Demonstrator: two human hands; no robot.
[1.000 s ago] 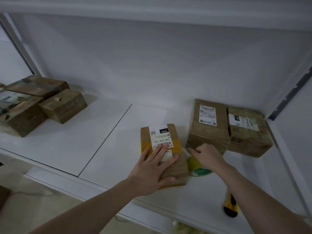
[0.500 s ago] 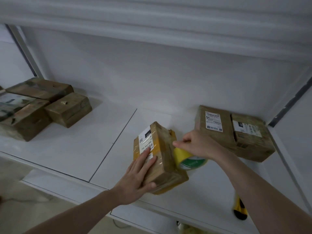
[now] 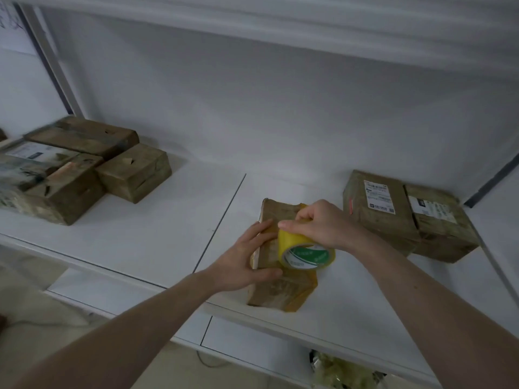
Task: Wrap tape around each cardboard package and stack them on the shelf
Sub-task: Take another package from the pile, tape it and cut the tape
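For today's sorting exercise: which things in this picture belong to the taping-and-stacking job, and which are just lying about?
In the job:
package being taped
yellow tape roll
left hand
right hand
two packages at right
packages at left
shelf

Lying about:
crumpled plastic under the shelf

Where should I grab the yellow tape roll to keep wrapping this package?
Grip the tape roll across its outer band from above and the right, as the right hand does. Its open core faces the camera and the package blocks its left.
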